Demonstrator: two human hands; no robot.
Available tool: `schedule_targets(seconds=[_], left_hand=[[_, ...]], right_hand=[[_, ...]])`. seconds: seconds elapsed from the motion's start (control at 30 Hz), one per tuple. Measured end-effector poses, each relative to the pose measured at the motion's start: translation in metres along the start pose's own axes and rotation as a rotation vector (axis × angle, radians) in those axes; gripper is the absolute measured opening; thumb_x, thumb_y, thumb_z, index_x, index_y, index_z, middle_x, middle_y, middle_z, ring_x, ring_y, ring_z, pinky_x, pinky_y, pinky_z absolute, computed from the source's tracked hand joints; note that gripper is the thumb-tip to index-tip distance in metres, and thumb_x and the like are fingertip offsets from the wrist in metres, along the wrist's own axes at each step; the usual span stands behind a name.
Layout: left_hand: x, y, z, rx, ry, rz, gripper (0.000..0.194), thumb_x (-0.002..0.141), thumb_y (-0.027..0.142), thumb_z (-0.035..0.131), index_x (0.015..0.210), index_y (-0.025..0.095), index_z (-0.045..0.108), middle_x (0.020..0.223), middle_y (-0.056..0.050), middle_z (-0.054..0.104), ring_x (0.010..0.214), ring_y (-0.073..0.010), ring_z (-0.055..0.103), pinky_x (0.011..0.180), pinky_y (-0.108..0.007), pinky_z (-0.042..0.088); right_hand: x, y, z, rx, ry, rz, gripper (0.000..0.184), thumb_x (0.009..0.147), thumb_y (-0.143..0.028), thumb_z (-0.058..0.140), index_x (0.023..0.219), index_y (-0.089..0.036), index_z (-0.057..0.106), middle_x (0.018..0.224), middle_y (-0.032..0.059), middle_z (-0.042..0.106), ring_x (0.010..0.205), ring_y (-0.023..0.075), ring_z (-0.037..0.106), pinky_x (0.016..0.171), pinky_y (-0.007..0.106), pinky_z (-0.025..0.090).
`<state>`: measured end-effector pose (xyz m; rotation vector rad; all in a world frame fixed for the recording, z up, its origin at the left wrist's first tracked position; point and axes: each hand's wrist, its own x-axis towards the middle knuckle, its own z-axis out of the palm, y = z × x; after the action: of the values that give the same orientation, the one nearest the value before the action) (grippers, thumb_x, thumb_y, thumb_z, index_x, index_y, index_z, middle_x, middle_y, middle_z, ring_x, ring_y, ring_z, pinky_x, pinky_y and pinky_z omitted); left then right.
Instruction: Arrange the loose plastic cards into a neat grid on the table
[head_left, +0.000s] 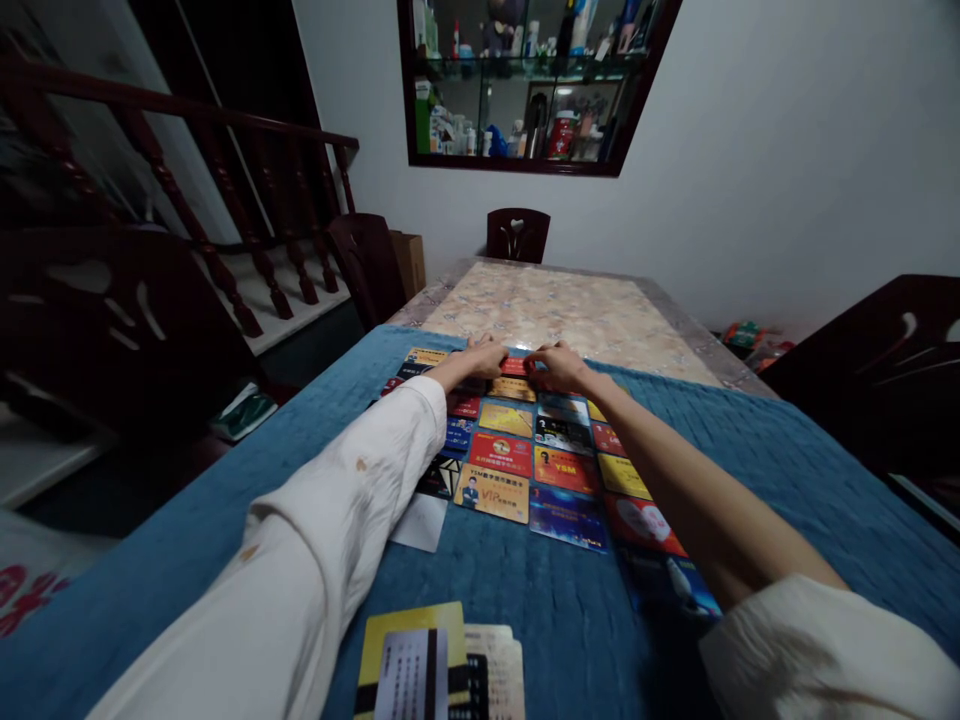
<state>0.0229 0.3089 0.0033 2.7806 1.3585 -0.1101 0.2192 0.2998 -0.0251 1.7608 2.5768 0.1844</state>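
My left hand (pixel 484 358) and my right hand (pixel 559 368) reach to the far end of the card layout, fingers curled in at either end of a red card (pixel 514 366). It lies flat or nearly so between them; the fingertips are partly hidden. Just nearer is a gold card (pixel 513 389). Rows of cards run back toward me, among them a yellow card (pixel 506 419), an orange YSM card (pixel 566 470), a gold VIP card (pixel 492 494) and a dark blue card (pixel 568 518). My forearms cover some cards at both sides.
A loose stack of cards (pixel 416 655) lies at the near edge of the blue cloth (pixel 517 585). Beyond the cloth shows the patterned tabletop (pixel 547 305). Dark wooden chairs (pixel 517 236) stand around the table, with a railing (pixel 225 225) at left.
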Motion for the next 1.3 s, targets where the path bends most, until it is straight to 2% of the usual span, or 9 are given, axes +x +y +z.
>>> schedule_targets(seconds=[0.4,0.7,0.9,1.1,1.3], left_hand=[[0.009,-0.007,0.007,0.019,-0.015,0.031,0.021,0.075,0.011,0.059,0.093,0.017,0.067,0.120,-0.014,0.061,0.125,-0.0331,0.039,0.106,-0.060,0.032],[0.003,-0.007,0.006,0.015,0.032,0.052,0.025,0.075,0.010,0.055,0.095,0.018,0.068,0.122,-0.013,0.060,0.128,-0.0330,0.038,0.107,-0.061,0.031],[-0.015,-0.002,0.000,0.029,0.110,0.080,0.025,0.081,0.012,0.050,0.099,0.017,0.067,0.129,-0.014,0.056,0.132,-0.0319,0.035,0.105,-0.057,0.032],[-0.044,0.006,-0.009,0.066,0.155,0.127,0.030,0.078,0.010,0.051,0.103,0.018,0.067,0.128,-0.014,0.058,0.132,-0.0322,0.037,0.103,-0.054,0.035],[-0.082,0.018,-0.011,0.108,0.174,0.197,0.033,0.082,0.012,0.051,0.111,0.017,0.065,0.129,-0.015,0.057,0.132,-0.0325,0.037,0.102,-0.052,0.035]], right_hand=[[0.002,-0.003,0.008,0.000,-0.008,-0.013,0.036,0.093,-0.033,0.047,0.118,-0.025,0.071,0.112,0.0099,0.073,0.104,0.0245,0.062,0.095,0.036,0.034],[-0.002,0.000,0.005,-0.002,-0.006,-0.002,0.039,0.089,-0.029,0.050,0.123,-0.024,0.069,0.118,0.0107,0.070,0.109,0.0260,0.058,0.094,0.036,0.036],[-0.021,-0.004,-0.007,-0.006,0.053,0.031,0.042,0.089,-0.029,0.052,0.128,-0.025,0.065,0.124,0.0122,0.065,0.111,0.0290,0.053,0.084,0.035,0.038],[-0.048,-0.022,-0.022,-0.005,0.130,0.036,0.032,0.092,-0.026,0.048,0.115,-0.025,0.070,0.116,0.0112,0.067,0.108,0.0290,0.051,0.077,0.035,0.036],[-0.077,-0.039,-0.032,-0.008,0.196,0.001,0.028,0.095,-0.025,0.046,0.106,-0.023,0.072,0.108,0.0123,0.069,0.104,0.0280,0.050,0.076,0.036,0.032]])
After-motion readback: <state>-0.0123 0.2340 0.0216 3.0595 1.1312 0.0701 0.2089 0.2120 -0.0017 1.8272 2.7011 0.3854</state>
